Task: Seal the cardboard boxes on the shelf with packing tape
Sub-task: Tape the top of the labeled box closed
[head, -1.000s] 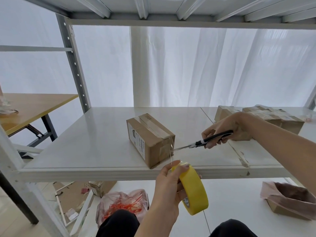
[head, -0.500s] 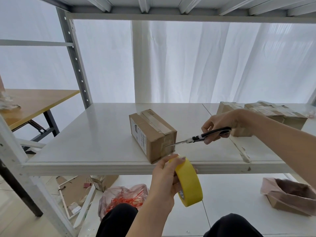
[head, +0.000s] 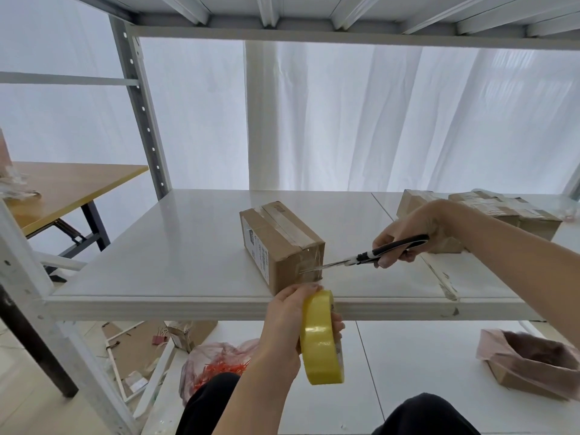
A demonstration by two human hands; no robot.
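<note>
While left hand (head: 292,321) grips tape roll (head: 321,340) below shelf (head: 188,262) edge, right hand (head: 405,237) clenches scissors (head: 361,257) at strip against box (head: 279,243). 2 risks: blades nick cardboard; cut end curls, sticks to itself.

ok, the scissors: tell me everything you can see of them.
The scissors have black handles, a white patch near the pivot and thin metal blades. The right hand grips the handles. They lie nearly level above the shelf, tips pointing left, across the clear tape strip that runs from the end of the cardboard box down toward the yellow tape roll. Whether the blades are parted is too fine to tell.
</note>
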